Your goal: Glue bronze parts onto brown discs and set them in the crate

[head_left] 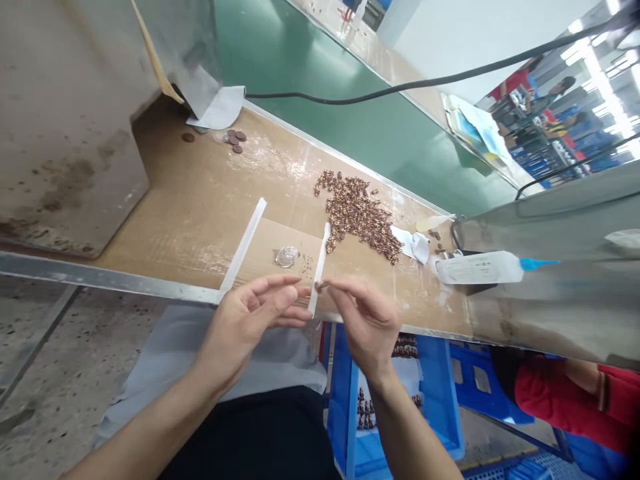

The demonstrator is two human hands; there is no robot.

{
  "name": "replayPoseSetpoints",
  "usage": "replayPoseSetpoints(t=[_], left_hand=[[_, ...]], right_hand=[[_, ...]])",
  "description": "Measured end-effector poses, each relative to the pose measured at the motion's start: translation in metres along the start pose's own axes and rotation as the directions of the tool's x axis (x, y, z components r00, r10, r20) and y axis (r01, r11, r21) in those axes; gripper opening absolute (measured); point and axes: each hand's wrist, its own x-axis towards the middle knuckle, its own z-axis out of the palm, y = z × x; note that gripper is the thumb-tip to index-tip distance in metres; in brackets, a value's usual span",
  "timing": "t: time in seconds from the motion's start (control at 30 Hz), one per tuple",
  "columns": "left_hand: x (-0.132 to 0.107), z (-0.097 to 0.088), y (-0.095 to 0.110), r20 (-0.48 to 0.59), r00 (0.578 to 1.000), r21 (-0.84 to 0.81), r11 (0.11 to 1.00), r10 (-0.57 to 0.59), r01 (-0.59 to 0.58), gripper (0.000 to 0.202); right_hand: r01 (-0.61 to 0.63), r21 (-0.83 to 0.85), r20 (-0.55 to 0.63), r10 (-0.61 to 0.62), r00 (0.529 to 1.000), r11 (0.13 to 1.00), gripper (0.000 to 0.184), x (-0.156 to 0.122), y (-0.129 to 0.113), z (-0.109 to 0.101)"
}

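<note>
My right hand (367, 320) pinches a small copper-brown part (320, 286) between thumb and fingertips, above the front edge of the workbench. Facing it, my left hand (260, 312) has its fingers stretched out, with nothing visible in them. Just beyond my left hand, a small round clear dish (287, 257) sits on a cardboard sheet (273, 230), with tiny dark bits scattered beside it. Past the white tape strip (320, 263) lies a spread pile of copper-brown parts (357, 213), similar in colour to the held one.
A white bottle with a blue nozzle (480, 268) lies at the right by a metal panel. Below the bench is a blue crate (345, 413) holding rows of parts. A green conveyor belt (320, 67) runs behind. A metal housing (65, 133) stands left; a red sleeve (560, 400) shows right.
</note>
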Motion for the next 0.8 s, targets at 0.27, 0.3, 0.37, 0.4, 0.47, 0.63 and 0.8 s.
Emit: replayPoseSetpoints(t=[0.27,0.3,0.37,0.4,0.47,0.63,0.8], left_hand=[[0.006,-0.013,-0.009,-0.09,0.99,0.091,0.991,0.108,-0.1,0.047],[0.006,-0.014,-0.009,-0.089,0.99,0.089,0.991,0.106,-0.098,0.047],[0.006,-0.014,-0.01,-0.086,0.991,0.09,0.991,0.103,-0.096,0.046],[0.006,-0.015,-0.011,-0.087,0.991,0.091,0.991,0.103,-0.095,0.046],[0.005,-0.015,-0.011,-0.092,0.991,0.094,0.992,0.096,-0.087,0.045],[0.004,-0.015,-0.01,-0.119,0.989,0.098,0.992,0.088,-0.077,0.044],[0.006,-0.013,-0.009,-0.129,0.987,0.124,0.989,0.097,-0.081,0.043]], right_hand=[[0.129,-0.521,0.018,-0.141,0.99,0.844,0.019,0.009,0.084,-0.035],[0.142,-0.53,0.02,-0.155,0.988,0.836,0.018,0.008,0.088,-0.035],[0.16,-0.54,0.008,-0.184,0.983,0.827,0.018,0.004,0.092,-0.032],[0.163,-0.542,0.001,-0.193,0.981,0.824,0.018,0.003,0.093,-0.031],[0.162,-0.543,-0.007,-0.197,0.98,0.824,0.018,0.001,0.093,-0.029],[0.142,-0.524,-0.028,-0.183,0.983,0.84,0.018,-0.001,0.095,-0.03],[0.113,-0.489,-0.039,-0.151,0.988,0.865,0.018,0.001,0.098,-0.028]])
